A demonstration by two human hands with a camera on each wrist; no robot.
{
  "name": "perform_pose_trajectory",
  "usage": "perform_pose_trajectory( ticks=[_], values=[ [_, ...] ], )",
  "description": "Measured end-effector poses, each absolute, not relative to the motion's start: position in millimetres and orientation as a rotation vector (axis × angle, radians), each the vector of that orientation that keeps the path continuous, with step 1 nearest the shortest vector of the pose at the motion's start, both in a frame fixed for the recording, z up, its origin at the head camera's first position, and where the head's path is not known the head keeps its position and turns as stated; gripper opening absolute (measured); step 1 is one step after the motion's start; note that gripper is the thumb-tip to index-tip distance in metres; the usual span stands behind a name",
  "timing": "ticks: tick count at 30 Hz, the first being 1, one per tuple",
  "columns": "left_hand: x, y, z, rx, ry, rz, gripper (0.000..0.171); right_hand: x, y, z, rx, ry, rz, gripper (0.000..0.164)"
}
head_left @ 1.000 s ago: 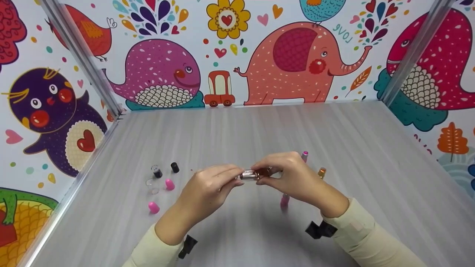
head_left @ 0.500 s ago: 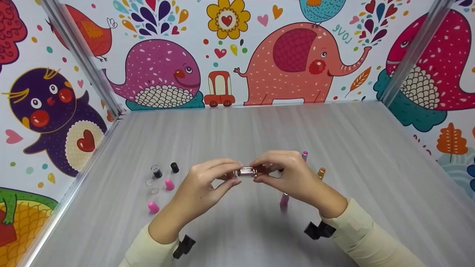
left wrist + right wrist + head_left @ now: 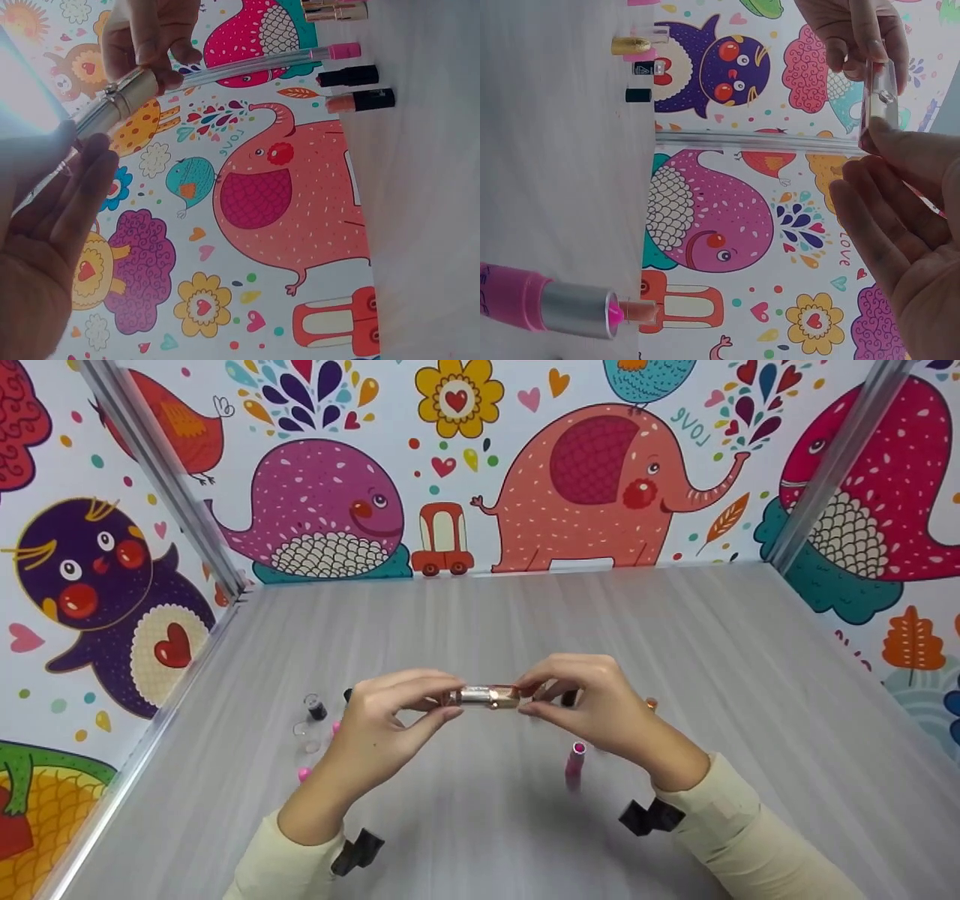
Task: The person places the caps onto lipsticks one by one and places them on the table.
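My left hand (image 3: 382,724) and right hand (image 3: 592,709) hold a lipstick tube (image 3: 480,697) between them, level above the table. Its left stretch looks silver and clear, its right stretch gold. Left fingertips and thumb pinch the left end, while the right ones pinch the gold end. In the left wrist view the metallic tube (image 3: 112,103) slants between both hands, its ends covered by fingers. A clear outer wall shows on the tube (image 3: 883,94) in the right wrist view. Under the right hand an uncapped pink lipstick (image 3: 574,765) stands upright.
Loose caps lie at the left, including a black and clear one (image 3: 315,706) and a pink one (image 3: 304,774) partly behind the left arm. More lipsticks stand at the right, among them a black one (image 3: 371,100) with a peach tip. Printed walls enclose the table (image 3: 480,630).
Both hands have risen slightly and the left has shifted left. The gap between the fingertips has widened, so the gold part of the lipstick tube now shows.
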State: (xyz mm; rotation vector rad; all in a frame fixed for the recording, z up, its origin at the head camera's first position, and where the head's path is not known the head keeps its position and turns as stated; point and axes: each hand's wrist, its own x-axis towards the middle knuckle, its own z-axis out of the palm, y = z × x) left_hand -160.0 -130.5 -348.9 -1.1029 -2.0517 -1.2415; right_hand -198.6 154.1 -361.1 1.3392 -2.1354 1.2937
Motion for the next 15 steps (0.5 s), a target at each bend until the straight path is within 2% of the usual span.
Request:
perform_pose_trajectory(
  ticks=[7, 15],
  values=[
    [-165, -147, -343, -0.947, -2.095, -1.242, 0.026, -207, 169, -357, 1.157, -2.241, 1.125, 0.029],
    [-174, -167, -341, -0.734, -2.148, -1.189, 0.031, -215, 189, -346, 0.916, -2.339, 1.026, 0.033]
  ],
)
